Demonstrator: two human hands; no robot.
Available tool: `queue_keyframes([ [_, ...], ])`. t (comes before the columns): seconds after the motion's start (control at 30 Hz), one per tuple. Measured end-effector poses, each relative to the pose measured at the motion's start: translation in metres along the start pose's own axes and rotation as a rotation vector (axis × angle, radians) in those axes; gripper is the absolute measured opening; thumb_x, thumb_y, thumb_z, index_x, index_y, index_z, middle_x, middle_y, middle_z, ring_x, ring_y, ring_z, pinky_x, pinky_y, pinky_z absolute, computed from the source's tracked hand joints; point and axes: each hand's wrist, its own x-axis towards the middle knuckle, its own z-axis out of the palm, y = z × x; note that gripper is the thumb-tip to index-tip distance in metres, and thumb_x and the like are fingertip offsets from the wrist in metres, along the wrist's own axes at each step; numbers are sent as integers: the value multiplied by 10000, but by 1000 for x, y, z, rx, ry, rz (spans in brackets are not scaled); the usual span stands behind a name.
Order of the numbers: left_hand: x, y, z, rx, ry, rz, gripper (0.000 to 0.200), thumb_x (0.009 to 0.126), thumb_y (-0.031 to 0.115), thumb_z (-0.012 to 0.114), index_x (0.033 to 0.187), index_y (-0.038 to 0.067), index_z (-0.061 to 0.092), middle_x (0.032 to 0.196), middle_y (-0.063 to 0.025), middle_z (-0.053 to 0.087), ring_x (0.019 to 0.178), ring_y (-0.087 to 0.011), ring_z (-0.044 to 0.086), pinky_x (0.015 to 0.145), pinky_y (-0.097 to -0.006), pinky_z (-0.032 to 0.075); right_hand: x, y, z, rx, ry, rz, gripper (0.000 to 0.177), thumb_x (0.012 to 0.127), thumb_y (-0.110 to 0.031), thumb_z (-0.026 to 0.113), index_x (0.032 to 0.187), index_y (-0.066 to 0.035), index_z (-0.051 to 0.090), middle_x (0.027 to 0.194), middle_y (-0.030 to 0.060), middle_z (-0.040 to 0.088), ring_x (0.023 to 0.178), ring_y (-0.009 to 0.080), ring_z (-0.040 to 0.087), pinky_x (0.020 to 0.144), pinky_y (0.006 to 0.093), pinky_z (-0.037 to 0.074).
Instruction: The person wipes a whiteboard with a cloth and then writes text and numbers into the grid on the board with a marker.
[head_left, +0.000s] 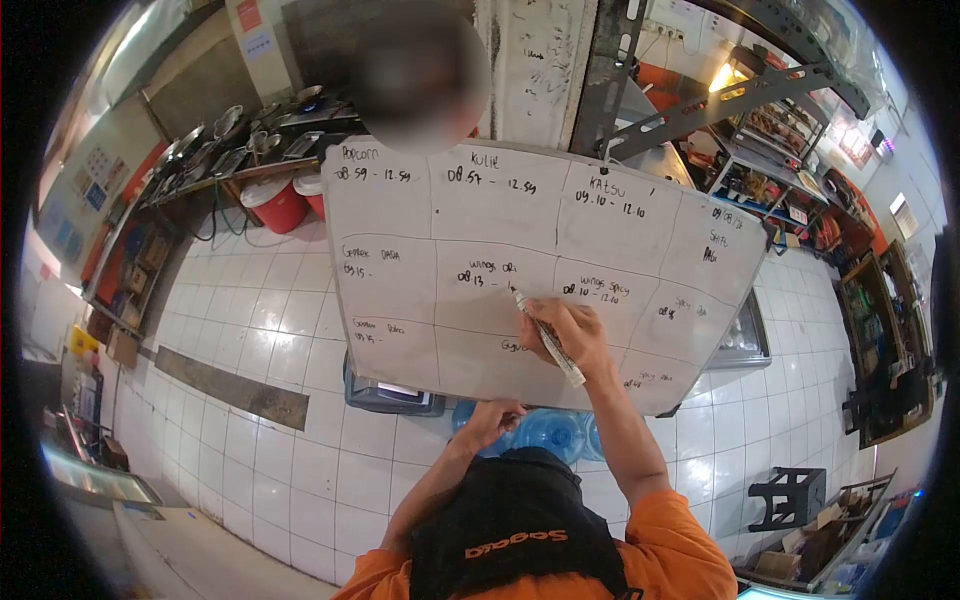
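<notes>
A large whiteboard, ruled by hand into boxes, stands in front of me with names and times in black writing. My right hand grips a whitish marker, its tip touching the board just after "08.13 -" under "Wings Ori". Part of the lower writing is hidden behind this hand. At the board's bottom edge my left hand is closed, with fingers curled near the rim; whether it grips the board itself is not clear.
Blue water jugs and a dark-framed box sit below the board. A metal angle frame juts out upper right. Red buckets stand by the pan counter. A black stool is on the tiled floor.
</notes>
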Motion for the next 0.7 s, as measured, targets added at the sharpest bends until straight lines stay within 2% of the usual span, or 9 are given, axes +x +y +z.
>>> queue_keyframes([
  [0.13,2,-4,-3,-1,-8,24,72,780,4,710,755,32,648,759,-56,607,640,-162,589,556,-275,517,1,-1,0,5,-10,21,379,710,12,797,1023,-22,587,773,75,667,633,213,676,532,307,547],
  [0.33,2,-5,1,27,50,31,26,821,15,682,812,22,659,771,-70,617,632,-163,591,556,-271,514,-2,-1,-1,-64,10,-2,334,729,-21,798,985,-27,584,725,77,648,585,211,660,509,312,534],
  [0.53,2,-5,-2,-19,0,-22,81,800,-3,698,844,25,637,777,-69,619,645,-155,595,565,-284,517,-5,-3,-2,-78,49,17,305,742,-20,785,973,-18,586,699,69,643,562,217,652,503,312,528],
  [0.63,1,-4,-1,31,3,3,76,804,2,700,844,24,640,797,-69,624,668,-154,598,574,-276,515,0,-5,-1,-33,157,-9,228,709,29,734,888,-41,610,695,94,688,525,192,658,501,275,520],
  [0.7,3,-8,-4,27,15,26,69,804,6,700,841,28,646,811,-68,627,680,-151,599,581,-270,514,-3,-3,-3,-81,125,30,229,708,30,733,887,-43,609,694,93,689,534,188,664,508,271,524],
])
